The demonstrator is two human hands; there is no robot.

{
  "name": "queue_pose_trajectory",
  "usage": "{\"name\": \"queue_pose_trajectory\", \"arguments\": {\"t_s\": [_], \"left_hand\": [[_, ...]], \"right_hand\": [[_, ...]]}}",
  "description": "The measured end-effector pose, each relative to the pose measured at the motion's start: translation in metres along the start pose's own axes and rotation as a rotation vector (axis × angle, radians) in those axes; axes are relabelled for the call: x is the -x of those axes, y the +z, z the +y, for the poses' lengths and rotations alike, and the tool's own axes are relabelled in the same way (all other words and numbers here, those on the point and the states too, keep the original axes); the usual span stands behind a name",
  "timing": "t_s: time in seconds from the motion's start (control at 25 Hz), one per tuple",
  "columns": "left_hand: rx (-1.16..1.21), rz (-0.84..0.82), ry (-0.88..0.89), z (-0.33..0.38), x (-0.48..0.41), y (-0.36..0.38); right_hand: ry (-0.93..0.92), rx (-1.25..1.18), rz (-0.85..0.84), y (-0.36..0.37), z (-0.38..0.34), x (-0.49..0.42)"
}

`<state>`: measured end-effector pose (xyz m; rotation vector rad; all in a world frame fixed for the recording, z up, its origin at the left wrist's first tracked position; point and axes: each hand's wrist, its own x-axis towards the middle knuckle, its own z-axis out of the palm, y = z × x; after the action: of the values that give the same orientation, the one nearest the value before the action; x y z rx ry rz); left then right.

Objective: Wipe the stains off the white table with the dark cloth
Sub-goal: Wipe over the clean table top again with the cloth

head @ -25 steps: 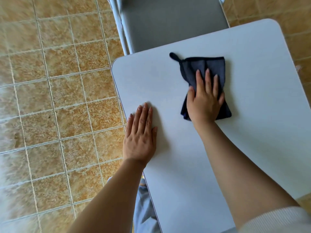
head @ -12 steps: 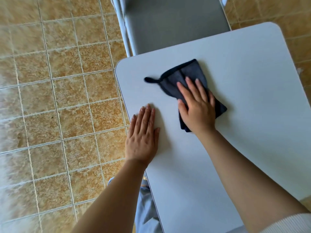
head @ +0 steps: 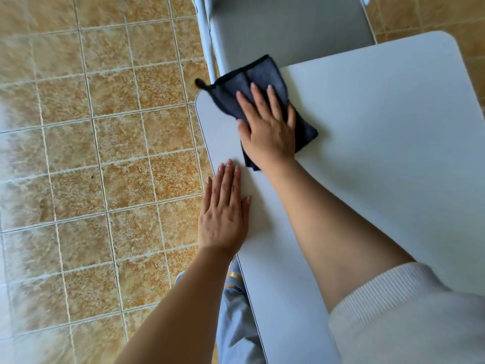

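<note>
While the right hand (head: 267,127) presses flat on the dark cloth (head: 252,80), its fingers (head: 258,98) lie spread and straight, not curled around anything; they simply pin the fabric to the white table (head: 380,143). Beyond the fingertips the cloth runs past the table's far corner, so part of it overhangs the edge in front of the grey chair seat (head: 283,27), and a small loop (head: 200,82) sticks out to the outer side of the fingers. Behind the palm a dark corner of the cloth shows toward the wrist.

Just short of that wrist, the left hand (head: 224,211) rests palm down at the table's edge, fingers (head: 227,179) together and extended, holding nothing and apparently steadying the top.

Judging by this, the wiping stroke is in hand, working the far corner. No stains can be made out on the surface, so how much remains is hard to say. The next move probably calls for drawing the cloth back from the edge toward the middle with even downward pressure, so it does not slip off.

Counted: one cloth, one table, one chair, two hands. A tiled floor (head: 91,153) lies beyond the left fingers.
</note>
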<state>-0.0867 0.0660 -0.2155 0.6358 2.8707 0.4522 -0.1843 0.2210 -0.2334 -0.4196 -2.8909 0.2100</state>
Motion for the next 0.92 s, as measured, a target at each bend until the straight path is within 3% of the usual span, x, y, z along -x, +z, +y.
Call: {"name": "queue_pose_trajectory", "arguments": {"t_s": [0.2, 0.44, 0.68, 0.84, 0.92], "left_hand": [[-0.029, 0.001, -0.103, -0.025, 0.009, -0.014], [0.002, 0.006, -0.104, -0.025, 0.013, -0.031], [0.001, -0.086, 0.055, -0.011, 0.043, -0.019], [-0.009, -0.124, 0.196, 0.003, 0.069, -0.005], [-0.003, -0.121, 0.224, 0.008, 0.073, -0.002]], "right_hand": [[-0.113, -0.047, -0.079, -0.015, -0.017, 0.049], [-0.083, -0.032, -0.112, -0.048, -0.019, 0.157], [0.171, 0.106, -0.059, -0.079, 0.004, 0.284], [0.598, 0.160, 0.060, -0.075, 0.006, 0.291], [0.696, 0.119, 0.099, -0.070, -0.007, 0.280]]}}
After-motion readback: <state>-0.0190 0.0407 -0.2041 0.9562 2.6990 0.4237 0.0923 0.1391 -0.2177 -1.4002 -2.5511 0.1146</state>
